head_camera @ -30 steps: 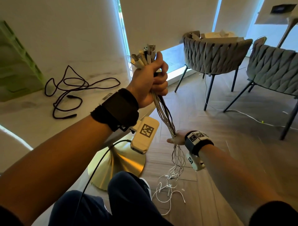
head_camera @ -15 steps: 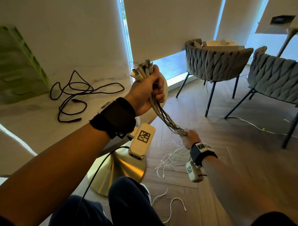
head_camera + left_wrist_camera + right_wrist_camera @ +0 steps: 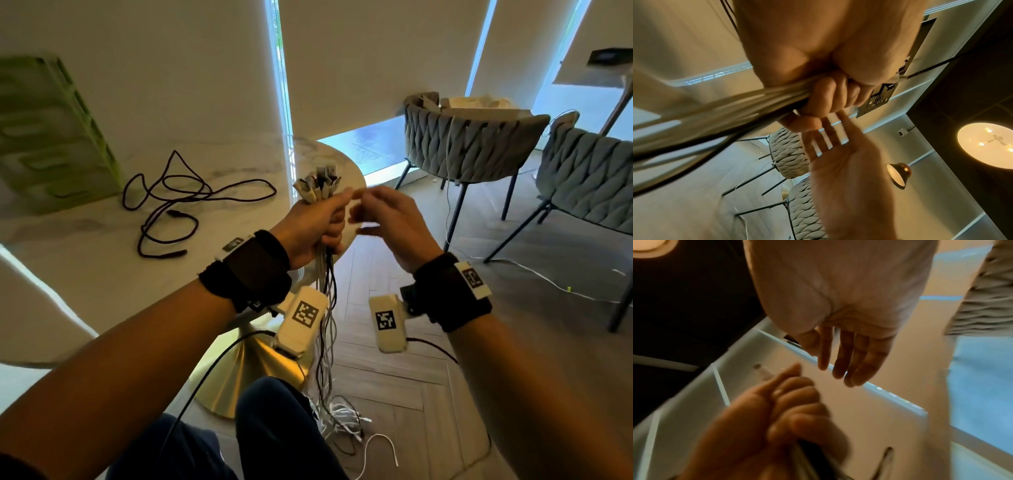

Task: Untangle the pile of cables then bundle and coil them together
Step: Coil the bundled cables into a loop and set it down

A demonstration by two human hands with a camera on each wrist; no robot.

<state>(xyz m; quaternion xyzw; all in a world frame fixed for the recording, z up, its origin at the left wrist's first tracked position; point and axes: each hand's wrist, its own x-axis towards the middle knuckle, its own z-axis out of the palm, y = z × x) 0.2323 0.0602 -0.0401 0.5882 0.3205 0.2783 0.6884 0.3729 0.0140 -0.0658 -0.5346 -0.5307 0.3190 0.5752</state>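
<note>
White and black cables gathered into one thick bundle (image 3: 323,291) sit clenched in your left hand (image 3: 315,226), whose fingers (image 3: 830,99) are curled tight round the strands just below the cluster of plug ends (image 3: 318,186) that sticks up out of your fist. From your grip the bundle hangs straight down past the edge of the white marble table (image 3: 85,260) and ends in a loose tangle on the wooden herringbone floor (image 3: 394,383) by your knee. Your right hand (image 3: 387,222) hovers just beside the left at the same height, released and holding nothing, its fingers (image 3: 857,356) straight and slightly spread, their tips close to your left knuckles; whether they touch, you cannot tell from these views. On the table, well apart from the bundle, a long dark braided cable (image 3: 178,202) lies in loose loops on its own, with a pale green box (image 3: 51,137) standing behind it. Two grey woven chairs (image 3: 472,144) stand off to your right.
</note>
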